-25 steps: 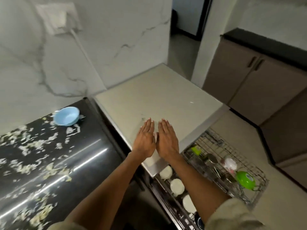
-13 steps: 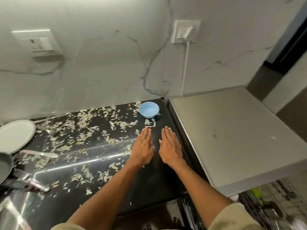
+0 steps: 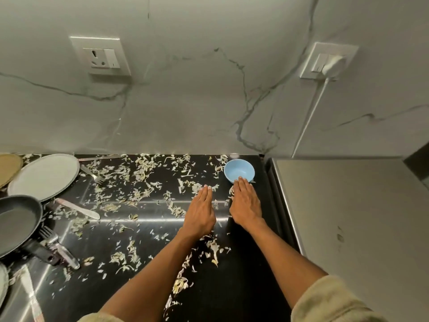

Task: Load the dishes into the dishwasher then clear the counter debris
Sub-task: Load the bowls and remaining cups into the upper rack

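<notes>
Both hands lie flat, palms down, fingers straight and together, holding nothing: the left hand (image 3: 200, 212) over scattered debris (image 3: 139, 173), the right hand (image 3: 245, 205) with its fingertips (image 3: 240, 180) at the near rim of the blue bowl (image 3: 239, 170), though actual contact is hard to judge. To take the bowl well, I would curl the right fingers round its rim and lift it straight up, so no scraps are dragged along. Far to the left of the left hand sit a grey plate (image 3: 44, 176), a dark pan (image 3: 17, 225), a fork (image 3: 91, 174) and other cutlery, still to be loaded. The dishwasher itself is out of view, and the pan and far-left dishes are cut off by the edge
</notes>
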A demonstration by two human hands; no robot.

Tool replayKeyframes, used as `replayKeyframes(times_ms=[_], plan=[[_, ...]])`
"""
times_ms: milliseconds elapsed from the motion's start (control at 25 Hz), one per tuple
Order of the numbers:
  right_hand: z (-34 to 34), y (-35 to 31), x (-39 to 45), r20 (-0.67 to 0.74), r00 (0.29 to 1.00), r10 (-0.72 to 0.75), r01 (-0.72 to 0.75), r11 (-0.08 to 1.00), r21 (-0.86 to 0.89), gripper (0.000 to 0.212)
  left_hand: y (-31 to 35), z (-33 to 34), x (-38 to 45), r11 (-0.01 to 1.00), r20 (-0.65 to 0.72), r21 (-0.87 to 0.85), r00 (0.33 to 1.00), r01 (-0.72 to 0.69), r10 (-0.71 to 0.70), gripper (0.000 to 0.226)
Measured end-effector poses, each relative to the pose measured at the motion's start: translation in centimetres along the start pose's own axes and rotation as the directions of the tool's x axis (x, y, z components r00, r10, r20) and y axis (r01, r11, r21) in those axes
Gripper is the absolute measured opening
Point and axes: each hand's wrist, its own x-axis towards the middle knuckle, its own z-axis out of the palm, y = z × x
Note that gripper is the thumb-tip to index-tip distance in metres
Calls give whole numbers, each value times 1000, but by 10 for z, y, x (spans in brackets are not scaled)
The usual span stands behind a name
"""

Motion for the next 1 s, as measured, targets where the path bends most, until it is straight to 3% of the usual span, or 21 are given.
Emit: replayKeyframes(times_ms=[160, 360, 560, 720, 840, 1000], plan=[[3, 17, 23, -52, 998, -33, 33, 999, -7, 67, 9, 7, 32, 1000, 36, -19, 999, -5, 6, 64], [13, 28, 45, -99, 993, -67, 64, 997, -38, 34, 12, 17, 57, 999, 81, -43, 997, 3, 0, 64], [19, 31, 56, -280, 958, -60, 94, 990, 108, 30, 18, 18, 66, 992, 89, -125, 996, -15, 26, 68], [11, 23, 49, -355, 932, 75, 42, 950, 309, 23, 20, 15, 63, 975, 86, -219, 995, -24, 43, 75], [-1, 19, 33, -314, 920, 236, -19, 824, 566, 15, 24, 8, 57, 952, 55, -300, 995, -67, 87, 82], [-20, 18, -1, -139, 878, 458, -101, 461, 882, 13, 38, 2, 38, 937, -23, -319, 989, -145, 145, 92]])
